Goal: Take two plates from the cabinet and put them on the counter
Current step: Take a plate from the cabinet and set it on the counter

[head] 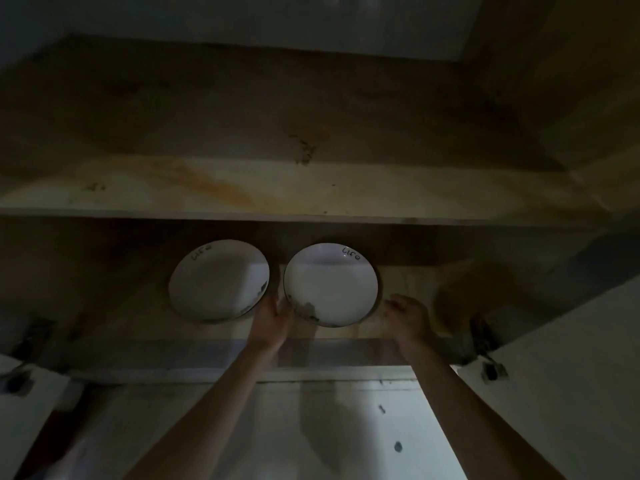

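Two white plates with "Life" written on their rims lie side by side on the lower cabinet shelf [349,353]. The left plate [218,280] sits untouched. My left hand [272,318] reaches up between the plates, its fingers straight against the near left rim of the right plate [334,284]. Just off that plate's right rim, my right hand [408,317] hovers with loosely curled fingers and holds nothing. The cabinet is dark.
A stained upper shelf [311,188] hangs close above the plates. The cabinet doors stand open at the right [571,368] and the left [24,420], with hinges at the shelf's ends. A white wall [311,434] lies below the cabinet.
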